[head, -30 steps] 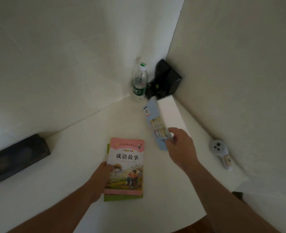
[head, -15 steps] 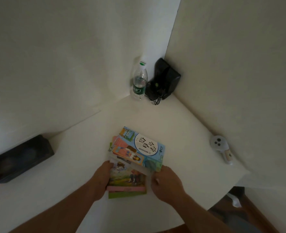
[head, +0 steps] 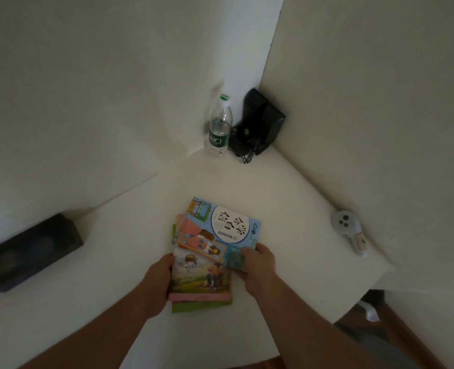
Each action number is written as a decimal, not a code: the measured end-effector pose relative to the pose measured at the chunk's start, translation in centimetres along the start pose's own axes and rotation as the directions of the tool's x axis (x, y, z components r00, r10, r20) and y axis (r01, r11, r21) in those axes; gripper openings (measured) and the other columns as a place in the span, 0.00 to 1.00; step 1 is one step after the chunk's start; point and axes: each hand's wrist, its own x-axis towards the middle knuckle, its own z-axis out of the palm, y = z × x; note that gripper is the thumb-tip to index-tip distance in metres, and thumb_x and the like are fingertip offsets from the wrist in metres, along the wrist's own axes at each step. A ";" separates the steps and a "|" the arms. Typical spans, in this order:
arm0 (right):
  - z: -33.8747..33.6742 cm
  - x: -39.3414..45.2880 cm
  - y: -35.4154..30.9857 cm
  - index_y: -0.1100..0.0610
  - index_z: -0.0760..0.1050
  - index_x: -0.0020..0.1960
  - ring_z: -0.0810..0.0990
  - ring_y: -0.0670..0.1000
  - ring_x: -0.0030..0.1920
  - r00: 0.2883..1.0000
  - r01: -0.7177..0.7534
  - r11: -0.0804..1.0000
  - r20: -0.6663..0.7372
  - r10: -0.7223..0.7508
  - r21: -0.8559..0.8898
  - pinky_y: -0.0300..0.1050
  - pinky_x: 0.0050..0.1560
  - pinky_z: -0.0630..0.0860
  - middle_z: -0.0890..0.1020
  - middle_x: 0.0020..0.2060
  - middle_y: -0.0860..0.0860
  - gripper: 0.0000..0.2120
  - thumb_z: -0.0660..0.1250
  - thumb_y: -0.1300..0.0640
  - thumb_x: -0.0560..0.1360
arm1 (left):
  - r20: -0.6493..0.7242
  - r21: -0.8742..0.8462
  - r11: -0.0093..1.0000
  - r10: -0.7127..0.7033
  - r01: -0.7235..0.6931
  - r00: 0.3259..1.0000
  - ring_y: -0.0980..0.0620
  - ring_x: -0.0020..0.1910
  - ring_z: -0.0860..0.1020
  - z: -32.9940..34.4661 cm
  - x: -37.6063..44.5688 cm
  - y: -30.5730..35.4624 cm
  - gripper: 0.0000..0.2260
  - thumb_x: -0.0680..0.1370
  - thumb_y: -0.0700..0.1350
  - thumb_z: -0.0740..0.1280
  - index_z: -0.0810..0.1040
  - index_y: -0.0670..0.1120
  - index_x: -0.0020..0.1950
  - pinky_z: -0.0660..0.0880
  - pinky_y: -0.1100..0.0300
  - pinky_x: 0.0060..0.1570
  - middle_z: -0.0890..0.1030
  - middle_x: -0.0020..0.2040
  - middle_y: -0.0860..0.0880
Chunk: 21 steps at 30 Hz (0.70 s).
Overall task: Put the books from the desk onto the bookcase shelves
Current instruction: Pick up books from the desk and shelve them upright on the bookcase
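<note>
A small stack of books lies on the white desk. On top, skewed, is a blue book with a white oval title. Under it lies a pink-edged picture book, and a green book shows at the bottom. My left hand holds the left edge of the pink and green books. My right hand grips the near right corner of the blue book. No bookcase is in view.
A water bottle and a black device with cables stand in the far corner. A black box lies at the left. A small white handheld fan lies by the right wall. The desk's edge drops off at lower right.
My right hand brought the blue book down from upright in the air and laid it flat on the stack. My left hand stayed on the stack's left edge.
</note>
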 end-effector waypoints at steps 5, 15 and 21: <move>-5.5 3.0 -4.8 0.52 0.81 0.64 0.86 0.56 0.46 0.972 0.111 0.956 0.229 -0.047 -0.273 0.48 0.42 0.82 0.88 0.51 0.57 0.12 0.65 0.62 0.84 | 0.123 -0.155 0.985 -0.056 0.075 0.991 0.34 0.62 0.82 -0.5 -1.1 1.2 0.31 0.85 0.66 0.47 0.81 0.46 0.64 0.78 0.39 0.60 0.85 0.61 0.38; 4.5 4.1 -7.9 0.50 0.82 0.44 0.86 0.52 0.43 0.865 0.501 0.679 0.309 -0.395 -0.536 0.52 0.45 0.86 0.86 0.41 0.50 0.09 0.81 0.52 0.72 | 0.146 0.079 0.996 0.038 -0.050 0.989 0.37 0.57 0.86 -0.1 0.1 0.6 0.23 0.85 0.61 0.60 0.78 0.47 0.70 0.80 0.35 0.61 0.86 0.59 0.40; 5.1 3.5 -4.3 0.49 0.79 0.54 0.83 0.47 0.42 0.875 0.480 0.732 0.204 -0.439 -0.484 0.41 0.36 0.79 0.85 0.49 0.51 0.11 0.77 0.48 0.76 | 0.084 0.200 0.970 0.126 -0.141 0.988 0.40 0.51 0.88 0.2 -0.1 0.5 0.23 0.75 0.55 0.76 0.77 0.47 0.65 0.82 0.33 0.54 0.88 0.54 0.44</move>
